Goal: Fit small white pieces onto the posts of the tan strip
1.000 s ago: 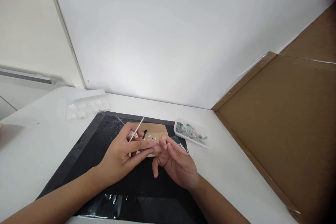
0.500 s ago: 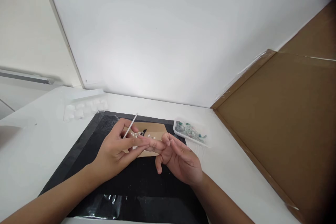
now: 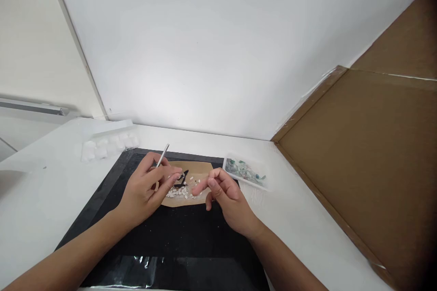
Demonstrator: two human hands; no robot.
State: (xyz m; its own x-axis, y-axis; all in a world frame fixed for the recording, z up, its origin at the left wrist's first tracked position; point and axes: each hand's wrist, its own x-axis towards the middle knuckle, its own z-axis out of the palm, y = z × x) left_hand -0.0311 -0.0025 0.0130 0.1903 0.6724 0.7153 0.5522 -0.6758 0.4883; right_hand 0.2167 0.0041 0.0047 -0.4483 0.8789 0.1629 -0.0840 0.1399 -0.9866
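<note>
One thin stick (image 3: 163, 155) sits in the left hand (image 3: 145, 188), its fingers closed around it; the right hand (image 3: 228, 195) has half-curled fingers, whether gripping anything I cannot tell; white bits (image 3: 177, 193) lie on brown paper (image 3: 196, 168) toward the far edge of the black mat (image 3: 177, 236).

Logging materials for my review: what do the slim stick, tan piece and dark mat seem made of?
Slim stick: metal or plastic, too small to tell; smooth, pale grey. Tan piece: probably paper or card; brown, without shine. Dark mat: perhaps plastic-covered; its near strip throws glossy highlights, the middle looks dull.
</note>
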